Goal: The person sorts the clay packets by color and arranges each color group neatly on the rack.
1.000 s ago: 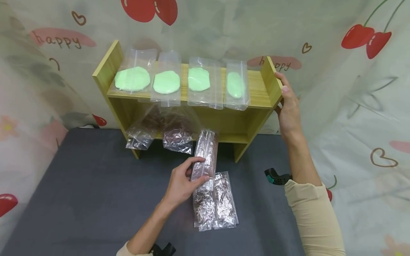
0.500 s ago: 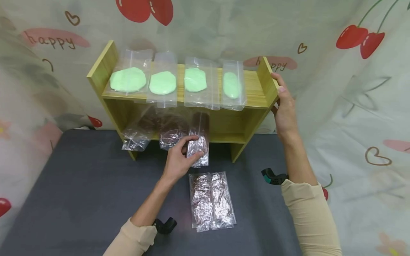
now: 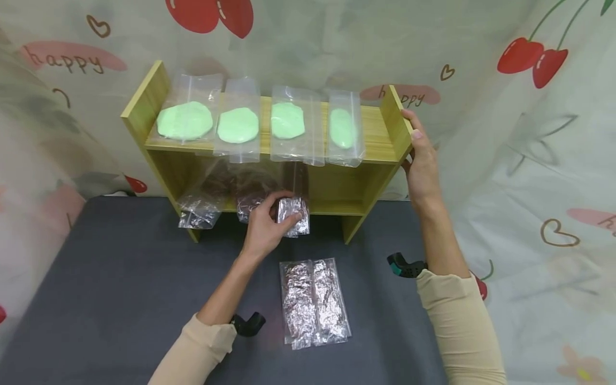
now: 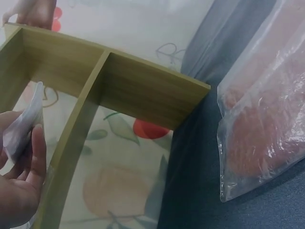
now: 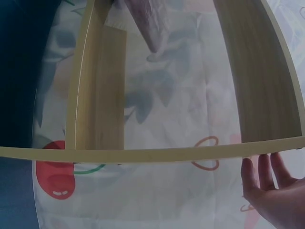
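My left hand (image 3: 267, 227) pinches a clear plastic bag (image 3: 295, 211) with shiny, crinkled dark contents. The bag's far part reaches into the lower level of a wooden shelf (image 3: 337, 206); its near end sticks out past the front edge. In the left wrist view, thumb and fingers hold the bag (image 4: 28, 119) between them. My right hand (image 3: 423, 163) rests against the shelf's right side panel (image 3: 397, 120); in the right wrist view its fingertips (image 5: 264, 162) touch the outer face. Left of the held bag, two similar bags (image 3: 199, 208) hang over the lower board.
Several zip bags with pale green flat pieces (image 3: 238, 125) lie across the shelf's top level. More shiny bags (image 3: 315, 302) lie side by side on the dark grey table (image 3: 120, 299) in front. A printed cloth (image 3: 308, 43) hangs behind the shelf.
My left hand has carried the bag forward from above the bags on the table into the shelf's lower level. The right hand stays at the side panel. The head view has shifted slightly.
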Motion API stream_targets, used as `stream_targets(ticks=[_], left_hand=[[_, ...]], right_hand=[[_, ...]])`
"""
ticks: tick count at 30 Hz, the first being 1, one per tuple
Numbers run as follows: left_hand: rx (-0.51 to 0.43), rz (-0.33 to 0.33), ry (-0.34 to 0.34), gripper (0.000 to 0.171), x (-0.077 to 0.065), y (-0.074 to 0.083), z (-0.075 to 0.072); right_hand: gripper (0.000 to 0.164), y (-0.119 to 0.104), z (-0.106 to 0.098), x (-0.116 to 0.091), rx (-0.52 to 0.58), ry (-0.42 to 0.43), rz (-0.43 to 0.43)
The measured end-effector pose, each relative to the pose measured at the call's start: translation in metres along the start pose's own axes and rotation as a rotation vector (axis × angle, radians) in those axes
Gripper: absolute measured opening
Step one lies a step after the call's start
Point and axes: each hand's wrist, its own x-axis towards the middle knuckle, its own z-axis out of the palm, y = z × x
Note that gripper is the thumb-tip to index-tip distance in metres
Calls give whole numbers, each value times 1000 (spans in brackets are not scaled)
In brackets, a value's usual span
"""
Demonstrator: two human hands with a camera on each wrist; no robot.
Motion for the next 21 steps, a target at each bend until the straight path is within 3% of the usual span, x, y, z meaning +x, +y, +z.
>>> stream_targets(ticks=[7,15,21], left_hand=[[88,-7,9,51,6,1,10],[276,43,-2,51,14,1,19],[295,-22,-19,53,15,7,17]], right_hand=[[47,3,0,0,3,2,-12],[47,6,0,0,11,-2,-25],[48,6,0,0,26,-1,-33]])
